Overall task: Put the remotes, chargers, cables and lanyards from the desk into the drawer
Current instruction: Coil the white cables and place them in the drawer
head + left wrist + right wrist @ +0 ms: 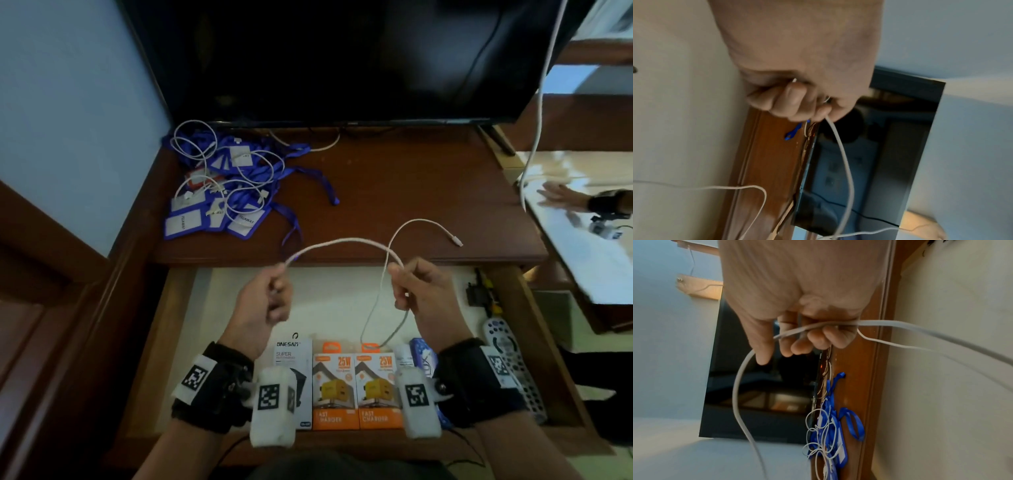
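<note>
The dark television screen (342,58) stands upright well beyond the fingers, at the back of the wooden counter (411,192). Directly below both hands, the drawer (178,308) is pulled open; it already holds boxed chargers (356,387) just behind the wrists and a grey remote (507,356) to the outside of the right wrist.

Ahead and to the left of the left hand (260,308), a heap of blue lanyards (219,185) lies on the counter with thin white cables (195,144) looped through it, all still to be moved.

The white cable (342,242) in hand arches between the two hands above the drawer's front edge. The left hand's fingers are curled into a fist clamped on one end. The right hand (421,298) has its fingers closed around two strands gathered together; one tail runs out past them to a plug (457,242) hanging over the counter, and another strand drops from the fingers into the drawer.

The likely trouble: the free plug end could swing and snag a lanyard strap, or slip out of the gather so that the coil springs open. The drooping loop may also hook on the charger boxes, or end up trapped when the drawer closes.
</note>
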### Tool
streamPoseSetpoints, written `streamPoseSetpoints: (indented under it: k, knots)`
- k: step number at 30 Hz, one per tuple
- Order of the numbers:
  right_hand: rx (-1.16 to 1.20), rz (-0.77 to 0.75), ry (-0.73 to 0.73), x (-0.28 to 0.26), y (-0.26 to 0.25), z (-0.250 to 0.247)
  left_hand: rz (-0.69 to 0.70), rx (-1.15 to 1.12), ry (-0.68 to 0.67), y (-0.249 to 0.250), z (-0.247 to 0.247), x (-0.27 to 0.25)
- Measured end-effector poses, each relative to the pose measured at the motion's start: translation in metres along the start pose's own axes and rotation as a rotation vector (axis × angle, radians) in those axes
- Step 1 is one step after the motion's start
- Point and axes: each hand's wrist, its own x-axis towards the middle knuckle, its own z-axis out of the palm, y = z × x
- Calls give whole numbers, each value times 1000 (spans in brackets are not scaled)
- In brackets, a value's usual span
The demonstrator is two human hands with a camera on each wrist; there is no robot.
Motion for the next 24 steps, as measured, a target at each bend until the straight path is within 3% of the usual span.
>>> streamPoseSetpoints:
  k: [5, 12, 15, 18, 21, 24]
  knots:
    - [-95, 39, -19, -3, 11, -15, 244, -201, 142, 22, -7, -12]
    - [-293, 135, -173, -12, 9, -1, 320, -267, 171, 30, 6, -11]
    - [-592, 218, -359, -13, -1, 10, 345, -151, 170, 28, 13, -13]
    - [-787, 202, -500, -12, -12, 18, 429, 51, 148, 24, 22, -17]
    - [-789, 147, -582, -15, -29, 26, 501, 230, 138, 19, 30, -20]
    - [-615, 108, -551, -16, -44, 32, 515, 411, 95, 12, 33, -17]
